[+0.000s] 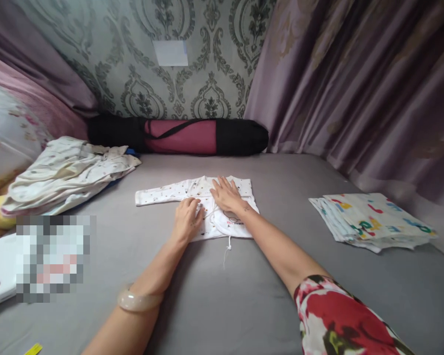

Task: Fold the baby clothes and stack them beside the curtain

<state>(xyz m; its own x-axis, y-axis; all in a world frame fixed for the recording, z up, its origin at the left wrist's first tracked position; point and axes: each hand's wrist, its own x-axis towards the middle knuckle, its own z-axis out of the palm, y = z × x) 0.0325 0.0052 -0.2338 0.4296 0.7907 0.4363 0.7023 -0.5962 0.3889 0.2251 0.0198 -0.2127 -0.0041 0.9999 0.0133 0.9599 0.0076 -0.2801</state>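
Note:
A small white baby top (163, 193) with tiny dark prints lies spread on the grey bed sheet (222, 305). One sleeve stretches out to the left; the right side ends in a straight edge, where the other sleeve seems folded in. A white tie string (228, 244) trails from the lower hem. My right hand (227, 195) rests flat on the upper chest of the top, fingers spread. Lower and to the left, my left hand (188, 217) touches the top near the sleeve's base, its fingers slightly bent and its thumb apart. Neither hand holds anything visible.
Folded cloths with colourful prints (381, 217) are stacked at the right. A heap of pale baby clothes (66, 172) lies at the left, above a white object (2, 266) partly blurred out. A black and maroon long bag (185, 136) lies along the wall.

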